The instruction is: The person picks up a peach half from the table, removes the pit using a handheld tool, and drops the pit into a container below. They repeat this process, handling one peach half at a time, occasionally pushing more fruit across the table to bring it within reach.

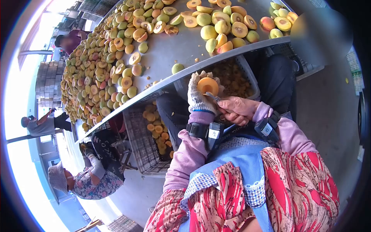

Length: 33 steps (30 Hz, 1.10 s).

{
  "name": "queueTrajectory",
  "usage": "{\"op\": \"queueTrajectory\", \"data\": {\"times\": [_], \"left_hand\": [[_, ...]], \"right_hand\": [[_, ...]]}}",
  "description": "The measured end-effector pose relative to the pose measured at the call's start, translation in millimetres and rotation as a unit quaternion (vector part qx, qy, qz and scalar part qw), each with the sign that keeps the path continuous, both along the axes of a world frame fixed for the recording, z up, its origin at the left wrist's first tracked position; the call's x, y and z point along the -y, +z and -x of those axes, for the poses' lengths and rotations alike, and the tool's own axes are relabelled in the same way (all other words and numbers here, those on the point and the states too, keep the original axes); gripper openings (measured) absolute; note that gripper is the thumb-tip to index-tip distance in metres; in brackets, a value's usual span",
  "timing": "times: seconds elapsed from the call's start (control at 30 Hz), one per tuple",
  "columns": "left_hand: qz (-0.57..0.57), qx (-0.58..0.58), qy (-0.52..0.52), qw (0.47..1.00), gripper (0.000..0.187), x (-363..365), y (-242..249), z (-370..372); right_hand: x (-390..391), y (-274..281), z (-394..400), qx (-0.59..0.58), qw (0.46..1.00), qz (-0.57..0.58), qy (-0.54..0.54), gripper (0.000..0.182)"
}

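My left hand (199,94), in a white knitted glove, is closed around a halved yellow peach (208,85), its orange cut face turned up toward me. My bare right hand (239,110) grips a small metal tool (211,95) whose tip reaches the lower edge of the peach half. Most of the tool is hidden by the fingers, so its exact kind does not show. Below and behind the hands, a white crate (253,83) holds small brownish pieces. One greenish peach (177,68) lies at the table edge near my left hand.
A metal table (166,50) carries a large heap of halved peaches (92,77) and a smaller group (228,27). A grey crate (141,143) with peach halves stands left of my legs. A person in a hat (94,178) sits at left; others are farther off.
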State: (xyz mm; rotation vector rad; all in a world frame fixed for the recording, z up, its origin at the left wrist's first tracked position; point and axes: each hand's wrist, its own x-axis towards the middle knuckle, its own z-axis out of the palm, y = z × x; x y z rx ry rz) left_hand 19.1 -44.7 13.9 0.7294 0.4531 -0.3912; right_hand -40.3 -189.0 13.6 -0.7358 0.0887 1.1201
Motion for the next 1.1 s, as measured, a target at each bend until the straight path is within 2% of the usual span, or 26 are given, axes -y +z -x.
{"op": "queueTrajectory", "data": {"times": [0.1, 0.3, 0.37, 0.43, 0.57, 0.63, 0.67, 0.7, 0.73, 0.77, 0.83, 0.87, 0.9, 0.97, 1.03, 1.1], "left_hand": [[0.034, -0.026, 0.020, 0.999, 0.027, 5, 1, -2], [0.028, -0.037, 0.045, 0.998, 0.030, 8, -7, -1], [0.069, -0.025, 0.028, 0.997, 0.031, 6, -8, -2], [0.020, -0.020, 0.015, 0.999, 0.039, 8, -3, -2], [0.076, 0.056, -0.104, 0.990, 0.052, 0, 13, 0], [0.022, 0.061, -0.109, 0.992, 0.048, -4, 6, 3], [0.023, 0.066, -0.091, 0.993, 0.045, -6, 5, 6], [0.023, 0.072, -0.074, 0.994, 0.043, -8, 3, 7], [0.024, 0.072, -0.076, 0.994, 0.043, -9, 2, 9], [-0.014, 0.062, -0.068, 0.996, 0.041, -9, 7, 13], [-0.050, 0.053, -0.059, 0.996, 0.039, -8, 10, 17], [-0.028, 0.045, -0.061, 0.997, 0.037, -7, 10, 18], [-0.006, 0.036, -0.063, 0.997, 0.036, -7, 11, 20], [0.004, 0.041, -0.070, 0.997, 0.036, -8, 13, 26], [-0.053, 0.122, -0.105, 0.986, 0.036, -9, 14, 26], [-0.054, 0.133, -0.089, 0.986, 0.033, -4, 18, 26]], "right_hand": [[-1, 2, 3, 0.041, 0.998, 0.044, -0.018, 0.029], [3, 2, 5, 0.006, 0.999, 0.028, -0.020, 0.028], [4, 1, 5, 0.023, 0.999, 0.024, -0.014, 0.028], [3, 0, 9, 0.014, 0.998, 0.058, -0.025, 0.033], [8, 9, 2, -0.016, 0.998, 0.023, -0.055, 0.034], [7, 16, 2, -0.001, 0.998, 0.030, -0.064, 0.033], [4, 17, 4, 0.085, 0.988, 0.079, -0.101, 0.031], [-1, 19, 5, 0.171, 0.967, 0.126, -0.138, 0.030], [-7, 24, 4, 0.367, 0.869, 0.272, -0.190, 0.028], [-11, 17, 4, 0.365, 0.870, 0.273, -0.191, 0.028], [-19, -4, -1, 0.556, 0.682, 0.383, -0.281, 0.035], [-18, 14, -2, 0.497, 0.740, 0.384, -0.240, 0.038], [-22, 15, -5, 0.500, 0.738, 0.384, -0.240, 0.038], [-28, 13, -7, 0.448, 0.800, 0.272, -0.292, 0.039], [-24, 22, -3, 0.463, 0.791, 0.290, -0.275, 0.036], [-24, 25, 1, 0.479, 0.781, 0.309, -0.256, 0.034]]}}
